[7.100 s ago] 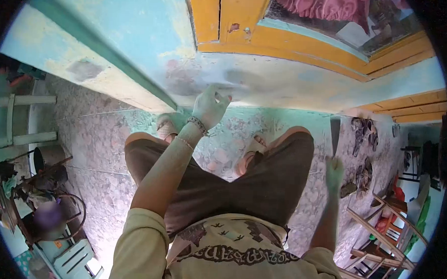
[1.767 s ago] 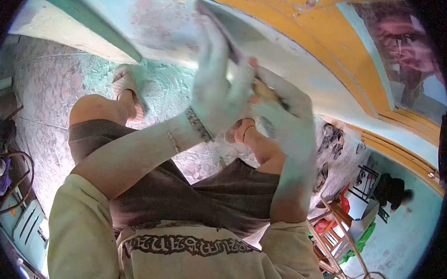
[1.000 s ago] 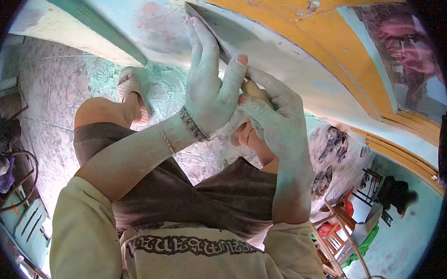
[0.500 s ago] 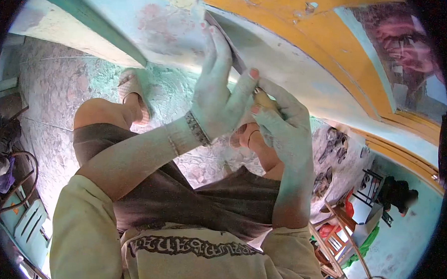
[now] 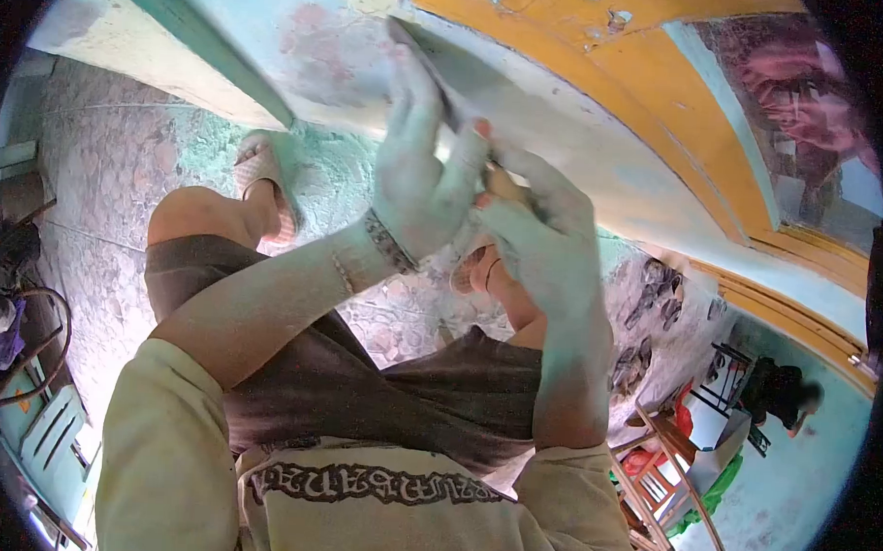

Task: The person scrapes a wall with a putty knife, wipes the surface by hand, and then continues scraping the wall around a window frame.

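My right hand [image 5: 546,246] is closed around the tan handle of a putty knife [image 5: 426,68], whose long dark flat blade shows nearly edge-on. The blade leans up and left, close against the pale blue painted wall [image 5: 323,44]; whether its edge touches is hard to tell. My left hand [image 5: 417,166] has its fingers stretched out flat along the blade, with the thumb raised near the handle. Whitish dust coats both hands and forearms. Bracelets circle my left wrist. The wall shows a reddish worn patch [image 5: 314,43].
An orange window frame [image 5: 609,56] with chipped paint edges the wall on the right. A green-edged ledge [image 5: 186,43] juts out at left. Below are my knees and the patterned floor [image 5: 101,172]. Several shoes [image 5: 657,295] and a wooden chair frame [image 5: 664,472] stand right; another chair [image 5: 55,436] stands left.
Both hands and the putty knife have shifted slightly left along the wall. The blade looks blurred now. My grip on the handle is the same.
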Tool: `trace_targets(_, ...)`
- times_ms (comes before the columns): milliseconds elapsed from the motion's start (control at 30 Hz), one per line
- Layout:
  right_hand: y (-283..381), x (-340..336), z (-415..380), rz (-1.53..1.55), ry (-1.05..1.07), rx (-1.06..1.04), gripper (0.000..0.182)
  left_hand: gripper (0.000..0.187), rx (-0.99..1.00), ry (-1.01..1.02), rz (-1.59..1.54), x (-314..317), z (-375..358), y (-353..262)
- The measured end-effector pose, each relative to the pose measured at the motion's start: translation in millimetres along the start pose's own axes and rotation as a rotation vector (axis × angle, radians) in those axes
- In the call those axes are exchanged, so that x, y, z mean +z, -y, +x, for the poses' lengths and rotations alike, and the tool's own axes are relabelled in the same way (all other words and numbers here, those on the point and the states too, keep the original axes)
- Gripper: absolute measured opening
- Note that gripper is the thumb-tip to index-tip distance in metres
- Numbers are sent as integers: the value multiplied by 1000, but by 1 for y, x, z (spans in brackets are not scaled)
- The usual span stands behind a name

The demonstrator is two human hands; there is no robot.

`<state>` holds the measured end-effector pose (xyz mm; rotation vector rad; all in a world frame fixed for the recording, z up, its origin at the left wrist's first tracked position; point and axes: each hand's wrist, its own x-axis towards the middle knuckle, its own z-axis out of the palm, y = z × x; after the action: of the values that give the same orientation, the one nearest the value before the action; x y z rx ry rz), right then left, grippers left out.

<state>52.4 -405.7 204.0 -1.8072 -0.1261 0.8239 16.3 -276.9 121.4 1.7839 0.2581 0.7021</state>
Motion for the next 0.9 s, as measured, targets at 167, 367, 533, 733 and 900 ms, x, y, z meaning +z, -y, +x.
trace_targets(167,-13,5,2,50,-9,-115,41,71,77,-44,36,5,0,5)
trace_targets(367,-2,2,-1,75,-31,63,43,75,67,7,49,5,-2,4)
trace_targets(533,-13,-3,-4,74,-59,24,42,76,48,18,20,9,-3,3)
trace_targets(733,-1,-11,-5,52,-55,78,41,76,51,47,28,14,-4,-2)
trace_targets(900,-6,-8,-5,60,-68,52,38,77,61,52,32,11,-5,-1)
